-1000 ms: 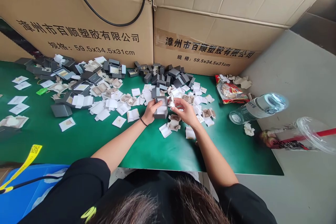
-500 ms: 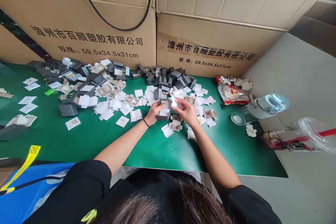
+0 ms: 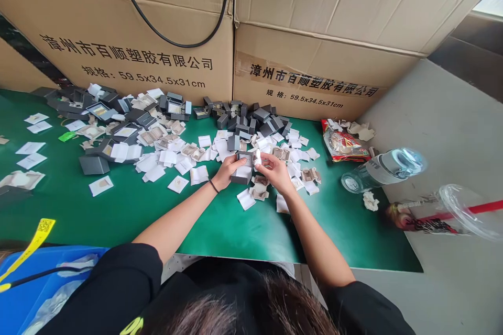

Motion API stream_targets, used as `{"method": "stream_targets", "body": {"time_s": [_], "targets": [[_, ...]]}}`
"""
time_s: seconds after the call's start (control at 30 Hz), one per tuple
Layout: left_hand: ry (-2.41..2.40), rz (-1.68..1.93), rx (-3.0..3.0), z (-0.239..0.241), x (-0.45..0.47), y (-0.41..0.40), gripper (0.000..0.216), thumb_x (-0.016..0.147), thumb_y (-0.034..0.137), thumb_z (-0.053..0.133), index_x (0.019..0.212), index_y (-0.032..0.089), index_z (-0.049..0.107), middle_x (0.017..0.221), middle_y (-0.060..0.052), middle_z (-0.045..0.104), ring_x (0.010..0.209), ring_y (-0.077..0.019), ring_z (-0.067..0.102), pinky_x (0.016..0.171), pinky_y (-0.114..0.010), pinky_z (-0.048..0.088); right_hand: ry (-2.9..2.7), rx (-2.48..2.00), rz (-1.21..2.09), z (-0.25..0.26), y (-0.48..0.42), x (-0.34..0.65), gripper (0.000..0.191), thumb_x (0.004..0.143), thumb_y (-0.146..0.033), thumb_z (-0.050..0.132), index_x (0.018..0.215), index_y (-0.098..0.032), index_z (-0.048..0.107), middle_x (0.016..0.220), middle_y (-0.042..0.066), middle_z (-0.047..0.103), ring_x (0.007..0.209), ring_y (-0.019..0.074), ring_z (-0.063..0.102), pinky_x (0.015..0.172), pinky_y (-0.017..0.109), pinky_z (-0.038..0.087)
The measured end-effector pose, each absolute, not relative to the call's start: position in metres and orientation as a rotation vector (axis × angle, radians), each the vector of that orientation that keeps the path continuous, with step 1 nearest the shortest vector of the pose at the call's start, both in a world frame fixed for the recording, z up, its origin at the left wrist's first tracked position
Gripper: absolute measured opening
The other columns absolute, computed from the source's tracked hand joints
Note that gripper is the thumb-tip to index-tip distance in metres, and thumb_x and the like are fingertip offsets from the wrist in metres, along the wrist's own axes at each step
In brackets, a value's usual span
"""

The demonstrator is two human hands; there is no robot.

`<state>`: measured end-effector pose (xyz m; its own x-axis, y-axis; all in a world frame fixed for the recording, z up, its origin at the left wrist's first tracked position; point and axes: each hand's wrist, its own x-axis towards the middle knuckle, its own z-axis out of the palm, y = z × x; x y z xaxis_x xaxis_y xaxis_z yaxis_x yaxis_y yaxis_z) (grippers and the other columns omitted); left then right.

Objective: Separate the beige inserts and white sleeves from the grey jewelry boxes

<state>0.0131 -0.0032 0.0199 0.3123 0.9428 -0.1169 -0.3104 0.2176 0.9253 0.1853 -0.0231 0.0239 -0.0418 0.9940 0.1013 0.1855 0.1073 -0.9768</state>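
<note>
My left hand (image 3: 225, 171) grips a small dark grey gift box (image 3: 240, 178), which stands open with a pale inside. Close to the box's right side, my right hand (image 3: 276, 172) pinches a small white wad (image 3: 258, 158) between thumb and fingers; its exact kind is too small to tell. Around both hands lie white paper cards (image 3: 245, 199) and crumpled beige box liners (image 3: 260, 187). Behind them, several dark grey gift boxes (image 3: 261, 114) are heaped against the cartons.
Large brown cartons (image 3: 157, 26) wall off the back of the green table (image 3: 204, 230). To the right are a red snack bag (image 3: 346, 144), a clear bottle (image 3: 379, 170), a crumpled tissue (image 3: 370, 201) and a plastic cup (image 3: 440, 209). A blue bin (image 3: 23, 303) sits at lower left.
The view has shifted slightly, so most things sit a little further left. Both hands keep hold of the box and the white wad, still close together.
</note>
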Motion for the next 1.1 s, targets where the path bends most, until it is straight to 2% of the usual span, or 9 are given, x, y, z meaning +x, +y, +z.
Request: {"method": "stream_targets", "body": {"time_s": [0.17, 0.4, 0.5, 0.63, 0.77, 0.87, 1.0, 1.1], "targets": [[0.818, 1.01, 0.963, 0.018, 0.013, -0.001, 0.024, 0.07, 0.033, 0.067, 0.087, 0.016, 0.068, 0.077, -0.004, 0.068, 0.068, -0.0183, 0.061, 0.058, -0.026, 0.044, -1.422, -1.266, 1.072, 0.017, -0.02, 0.187, 0.046, 0.068, -0.041, 0.067, 0.107, -0.018, 0.062, 0.1, 0.007, 0.064, 0.074, 0.0135, 0.057, 0.069, 0.029, 0.054], [0.835, 0.958, 0.955, 0.022, 0.011, 0.0, 0.02, 0.068, 0.032, 0.069, 0.075, 0.014, 0.067, 0.061, -0.003, 0.064, 0.058, -0.0155, 0.059, 0.053, -0.024, 0.044, -1.395, -1.263, 1.169, 0.018, -0.021, 0.189, 0.045, 0.067, -0.04, 0.067, 0.105, -0.017, 0.062, 0.095, 0.006, 0.064, 0.073, 0.0136, 0.057, 0.07, 0.029, 0.052], [0.838, 0.941, 0.927, 0.022, 0.011, 0.001, 0.022, 0.069, 0.033, 0.068, 0.081, 0.014, 0.067, 0.065, -0.003, 0.066, 0.057, -0.0151, 0.059, 0.051, -0.024, 0.044, -1.412, -1.311, 1.163, 0.021, -0.022, 0.188, 0.042, 0.067, -0.039, 0.066, 0.102, -0.016, 0.061, 0.089, 0.005, 0.065, 0.072, 0.0139, 0.058, 0.069, 0.029, 0.052], [0.825, 0.977, 0.874, 0.021, 0.013, 0.002, 0.024, 0.072, 0.031, 0.064, 0.09, 0.014, 0.066, 0.075, -0.006, 0.069, 0.066, -0.0183, 0.064, 0.057, -0.026, 0.049, -1.443, -1.349, 1.134, 0.023, -0.023, 0.186, 0.037, 0.07, -0.037, 0.062, 0.101, -0.017, 0.059, 0.095, 0.005, 0.065, 0.074, 0.0143, 0.059, 0.067, 0.028, 0.052], [0.801, 1.035, 0.784, 0.022, 0.013, 0.003, 0.036, 0.074, 0.032, 0.061, 0.105, 0.013, 0.057, 0.088, -0.009, 0.069, 0.08, -0.0228, 0.066, 0.064, -0.033, 0.054, -1.412, -1.402, 1.078, 0.022, -0.024, 0.186, 0.036, 0.073, -0.038, 0.059, 0.103, -0.019, 0.057, 0.083, 0.002, 0.066, 0.072, 0.0157, 0.061, 0.064, 0.028, 0.051], [0.822, 1.073, 0.785, 0.021, 0.013, 0.005, 0.038, 0.074, 0.033, 0.063, 0.106, 0.014, 0.054, 0.087, -0.008, 0.069, 0.08, -0.023, 0.067, 0.063, -0.033, 0.055, -1.382, -1.384, 1.074, 0.023, -0.023, 0.187, 0.035, 0.075, -0.039, 0.057, 0.105, -0.02, 0.057, 0.079, 0.002, 0.066, 0.069, 0.0158, 0.061, 0.063, 0.028, 0.051], [0.87, 1.152, 0.875, 0.016, 0.014, 0.007, 0.036, 0.073, 0.032, 0.066, 0.104, 0.017, 0.053, 0.082, -0.005, 0.069, 0.078, -0.0205, 0.067, 0.065, -0.03, 0.053, -1.392, -1.332, 1.062, 0.023, -0.024, 0.185, 0.034, 0.075, -0.039, 0.058, 0.102, -0.019, 0.058, 0.086, 0.004, 0.067, 0.075, 0.0166, 0.062, 0.071, 0.03, 0.053], [0.895, 1.195, 0.98, 0.012, 0.016, 0.007, 0.037, 0.077, 0.036, 0.062, 0.109, 0.019, 0.054, 0.081, -0.004, 0.069, 0.078, -0.0208, 0.066, 0.064, -0.028, 0.051, -1.399, -1.287, 1.044, 0.021, -0.024, 0.184, 0.034, 0.076, -0.039, 0.058, 0.103, -0.018, 0.058, 0.092, 0.005, 0.067, 0.082, 0.0172, 0.063, 0.078, 0.032, 0.052]]}}
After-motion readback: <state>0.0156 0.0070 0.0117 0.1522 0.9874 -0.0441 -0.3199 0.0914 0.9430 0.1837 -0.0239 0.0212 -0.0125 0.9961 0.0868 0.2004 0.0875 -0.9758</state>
